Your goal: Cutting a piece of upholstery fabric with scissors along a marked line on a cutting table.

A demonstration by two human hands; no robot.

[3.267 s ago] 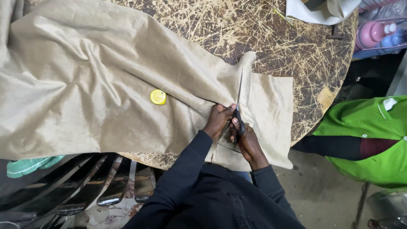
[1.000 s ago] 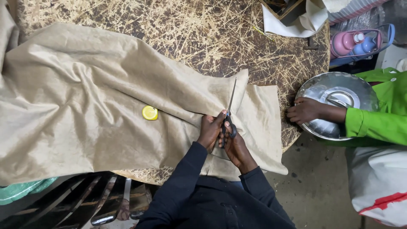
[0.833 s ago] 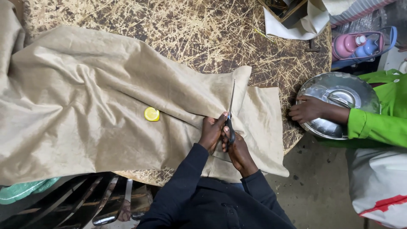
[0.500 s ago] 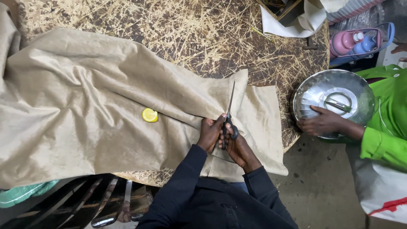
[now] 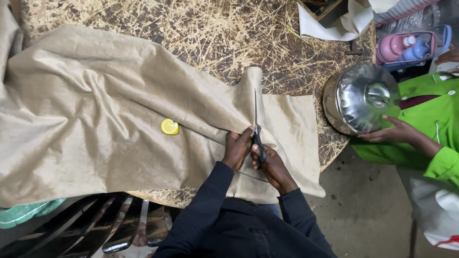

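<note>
Change, scissors: the scissors [image 5: 256, 125] sit at much the same spot on the tan cloth [image 5: 110, 129] as a second ago, blades pointing away along the fold; I judge the cut is creeping, not finished.
Change, bystander: the steel bowl [image 5: 364, 98], lying flat earlier, is now tipped up on edge by the green-sleeved person's hand [image 5: 388, 133].
Right hand [image 5: 272, 165]: closed around the scissor handles.
Left hand [image 5: 237, 145]: fingers curled, pinning the cloth just beside the blades.
Cloth position: spread over the straw-patterned round table [image 5: 201, 28], near edge hanging off.
Yellow disc [image 5: 169, 126]: small, round, resting on the cloth, left of the hands.
Packages: pink and blue flasks in a basket [image 5: 406, 45], top right; labels too small to tell.
</note>
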